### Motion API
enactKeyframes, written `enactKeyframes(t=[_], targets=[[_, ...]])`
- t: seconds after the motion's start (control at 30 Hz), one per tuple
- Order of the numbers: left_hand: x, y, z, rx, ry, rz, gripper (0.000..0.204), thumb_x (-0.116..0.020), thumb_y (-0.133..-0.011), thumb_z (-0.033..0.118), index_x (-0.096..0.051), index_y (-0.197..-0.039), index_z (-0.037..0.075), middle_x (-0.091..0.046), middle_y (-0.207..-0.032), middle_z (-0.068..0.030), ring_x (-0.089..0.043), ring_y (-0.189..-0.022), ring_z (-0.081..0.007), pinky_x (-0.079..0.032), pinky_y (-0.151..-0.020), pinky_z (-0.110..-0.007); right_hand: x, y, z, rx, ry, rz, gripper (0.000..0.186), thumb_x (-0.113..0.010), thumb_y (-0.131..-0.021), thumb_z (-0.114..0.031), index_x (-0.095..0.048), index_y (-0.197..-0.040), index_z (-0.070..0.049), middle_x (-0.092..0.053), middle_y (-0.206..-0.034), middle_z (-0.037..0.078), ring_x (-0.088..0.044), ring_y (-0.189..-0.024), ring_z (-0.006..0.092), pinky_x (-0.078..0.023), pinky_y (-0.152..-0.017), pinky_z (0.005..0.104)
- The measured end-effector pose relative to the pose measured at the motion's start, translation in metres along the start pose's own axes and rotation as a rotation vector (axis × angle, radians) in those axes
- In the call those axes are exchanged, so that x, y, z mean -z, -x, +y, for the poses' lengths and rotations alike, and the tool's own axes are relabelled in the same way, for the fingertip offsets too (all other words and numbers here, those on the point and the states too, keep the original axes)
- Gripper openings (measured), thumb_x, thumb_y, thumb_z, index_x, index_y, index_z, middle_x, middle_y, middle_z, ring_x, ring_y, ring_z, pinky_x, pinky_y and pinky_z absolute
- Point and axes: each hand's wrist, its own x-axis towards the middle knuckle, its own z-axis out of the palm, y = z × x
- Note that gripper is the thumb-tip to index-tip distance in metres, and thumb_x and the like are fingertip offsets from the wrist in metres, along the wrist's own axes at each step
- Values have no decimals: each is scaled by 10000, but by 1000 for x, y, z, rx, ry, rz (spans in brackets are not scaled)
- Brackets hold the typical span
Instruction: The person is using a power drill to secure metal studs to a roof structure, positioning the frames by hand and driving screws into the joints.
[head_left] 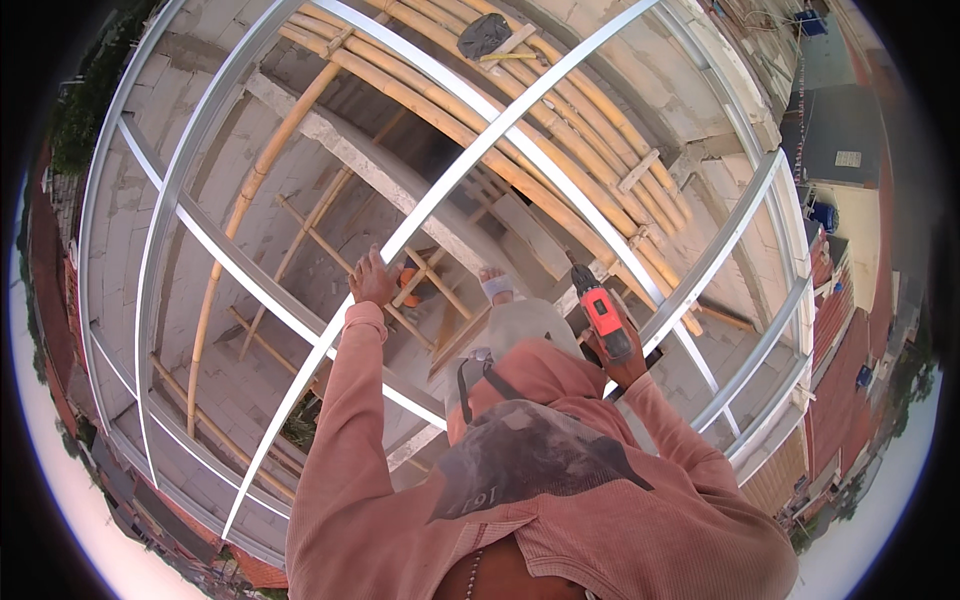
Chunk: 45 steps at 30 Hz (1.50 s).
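My left hand (373, 278) is closed around a long, shiny metal roof batten (455, 172), which runs diagonally across the steel frame. In my right hand (622, 366) is a red and black cordless drill (603, 312), held off the frame with its chuck pointing forward and slightly left. The palm and part of the drill's handle are hidden. Silvery metal channels (722, 247) cross the batten and form an open grid around me. Between my arms, my bare foot (495, 285) shows below the level of the batten.
Bundled bamboo poles (560, 150) span the gap ahead, with a black bag (485, 36) on them. A concrete beam (350, 150) passes under the frame. Bamboo scaffolding (330, 235) and an orange object (412, 288) lie far below. Grey block walls (195, 100) surround the drop.
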Motion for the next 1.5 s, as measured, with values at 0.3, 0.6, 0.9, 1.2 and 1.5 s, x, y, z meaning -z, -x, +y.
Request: enactKeyframes(t=[0.3, 0.6, 0.9, 1.2, 1.5], targets=[[11, -20, -5, -133, 54, -107, 619, -606, -994, 428, -380, -1488, 132, -559, -1364, -231, -535, -1284, -448, -453, -1042, -556, -28, 10, 33, -191, -146, 148, 587, -772, -914, -221, -521, -1421, -65, -690, -1173, 107, -674, -1017, 217, -541, -889, 353], [0, -31, -27, -205, 112, -167, 653, -709, -939, 203, -366, -1463, 19, -534, -1377, -330, -517, -1282, -495, -443, -1049, -539, -56, -11, -27, -233, -168, 385, 433, -774, -907, -242, -631, -1259, -33, -720, -1055, 115, -703, -948, 235, -539, -866, 365], [-5, -36, -39, -265, 94, -215, 700, -675, -924, 130, -295, -1504, 29, -523, -1390, -310, -514, -1281, -503, -437, -1054, -547, -30, -54, -102, -255, -598, 760, 373, -770, -927, -221, -677, -1242, -42, -673, -921, 7, -621, -786, 95, -494, -694, 261], [-4, -31, -32, -314, 29, -139, 710, -675, -943, 203, -306, -1540, 100, -615, -1208, -231, -627, -1105, -441, -457, -979, -581, 59, -84, -167, -95, -614, 971, 428, -701, -937, -167, -625, -1326, -7, -693, -999, 50, -631, -794, 105, -544, -707, 281], [3, -28, -31, -258, -55, -148, 670, -678, -940, 199, -338, -1511, 113, -605, -1277, -186, -631, -1167, -377, -415, -1029, -619, 128, 26, -217, 56, -515, 1234, 522, -670, -966, -142, -522, -1429, 50, -662, -921, 48, -632, -821, 125, -532, -711, 274]])
